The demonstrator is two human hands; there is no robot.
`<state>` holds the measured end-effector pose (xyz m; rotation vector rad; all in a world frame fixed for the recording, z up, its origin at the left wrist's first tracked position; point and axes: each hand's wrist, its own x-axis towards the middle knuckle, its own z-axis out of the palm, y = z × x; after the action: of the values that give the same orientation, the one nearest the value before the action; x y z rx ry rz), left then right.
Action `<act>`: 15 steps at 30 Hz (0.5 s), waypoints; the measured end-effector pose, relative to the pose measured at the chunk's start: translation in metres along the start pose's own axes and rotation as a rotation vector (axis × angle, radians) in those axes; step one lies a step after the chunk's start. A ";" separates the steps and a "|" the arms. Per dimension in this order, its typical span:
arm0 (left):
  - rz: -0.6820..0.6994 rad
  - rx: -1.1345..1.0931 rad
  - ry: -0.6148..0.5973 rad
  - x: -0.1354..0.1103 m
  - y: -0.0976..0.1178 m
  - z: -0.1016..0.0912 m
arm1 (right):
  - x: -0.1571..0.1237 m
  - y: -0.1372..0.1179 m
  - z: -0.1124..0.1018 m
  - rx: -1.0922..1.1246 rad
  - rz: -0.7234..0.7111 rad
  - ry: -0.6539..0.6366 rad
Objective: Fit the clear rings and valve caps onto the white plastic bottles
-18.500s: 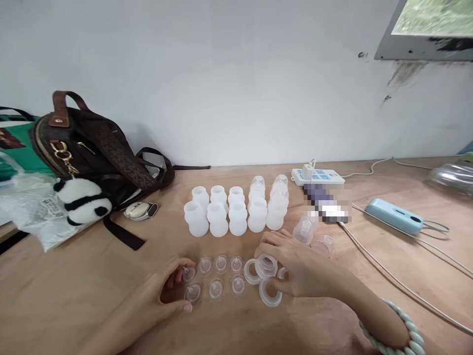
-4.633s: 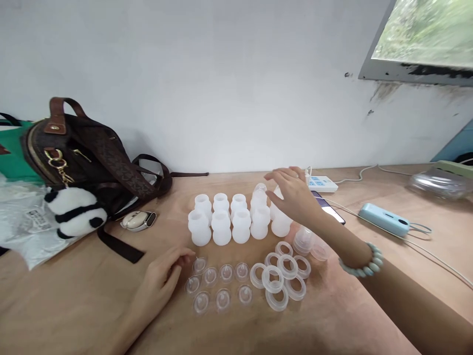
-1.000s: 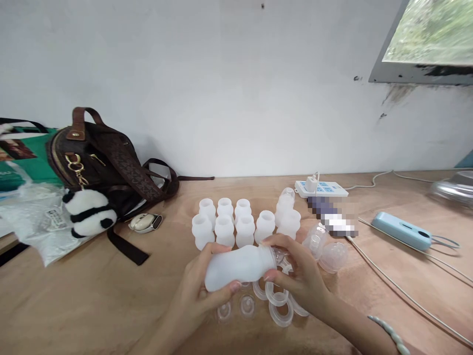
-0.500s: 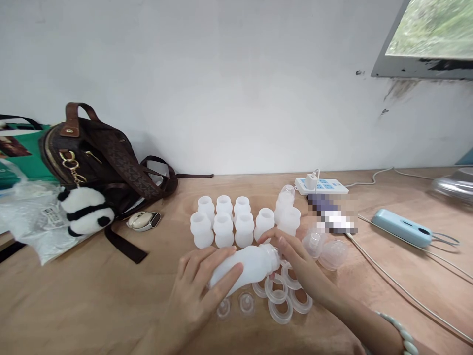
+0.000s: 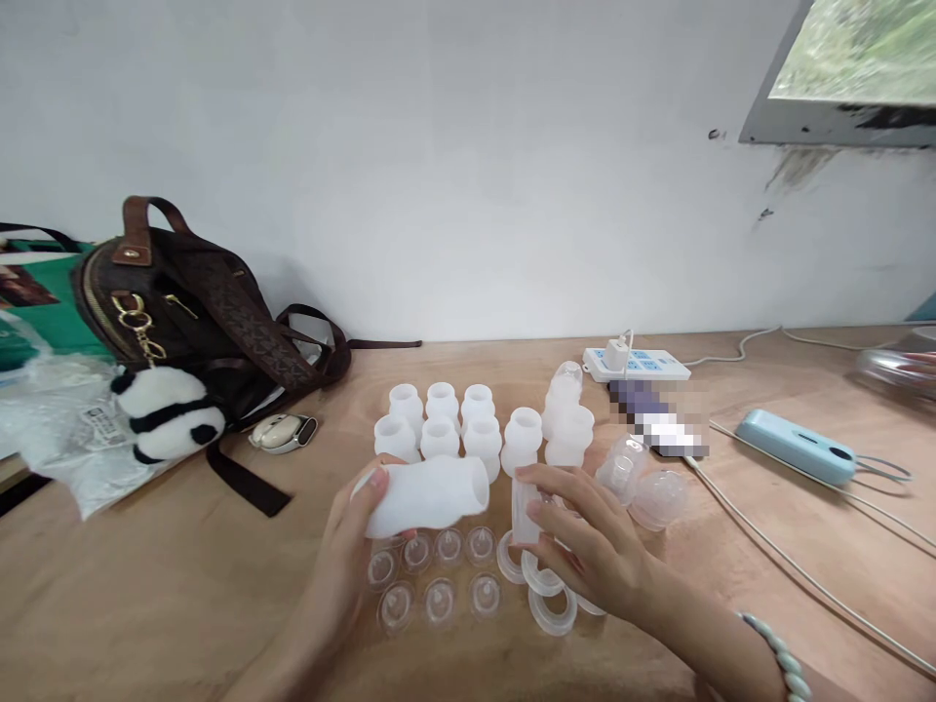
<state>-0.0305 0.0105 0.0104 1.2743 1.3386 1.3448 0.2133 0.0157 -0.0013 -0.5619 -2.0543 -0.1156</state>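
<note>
My left hand (image 5: 349, 522) is closed around a frosted white baby bottle (image 5: 428, 495), tipped on its side with its uncapped mouth to the right. My right hand (image 5: 596, 531) pinches a translucent screw ring (image 5: 524, 512), apart from the bottle's mouth; whether a nipple sits inside it I cannot tell. Below the bottle, several clear silicone nipples (image 5: 440, 602) lie in rows on the table. Several loose rings (image 5: 554, 612) lie under and beside my right hand, partly hidden by it. Behind my hands stand several open white bottles (image 5: 481, 444) in rows.
Clear domed caps (image 5: 659, 499) lie right of my right hand. Behind them are a capped bottle (image 5: 565, 385), a power strip (image 5: 636, 365), a blurred-out phone (image 5: 654, 419) with a cable, and a light blue device (image 5: 796, 448). A backpack (image 5: 197, 302) and earbuds case (image 5: 282, 434) are at left.
The ring in my right hand has come off the bottle's neck and moved apart from it. My left hand has shifted left and up with the bottle, uncovering more nipples.
</note>
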 end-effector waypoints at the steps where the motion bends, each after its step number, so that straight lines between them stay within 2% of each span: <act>1: -0.024 -0.036 0.030 0.001 0.002 0.001 | -0.001 0.000 0.000 -0.012 -0.009 0.015; 5: 0.053 -0.018 0.060 0.003 0.001 0.002 | -0.002 -0.002 0.002 0.119 0.186 -0.050; 9: 0.128 0.028 -0.080 -0.001 0.000 0.004 | -0.003 -0.006 0.003 0.337 0.335 -0.132; 15: 0.205 0.082 -0.242 -0.004 -0.006 0.008 | 0.000 -0.004 -0.007 0.486 0.505 -0.179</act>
<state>-0.0224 0.0080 0.0033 1.6103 1.1291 1.2344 0.2174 0.0104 0.0035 -0.7760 -1.9460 0.7328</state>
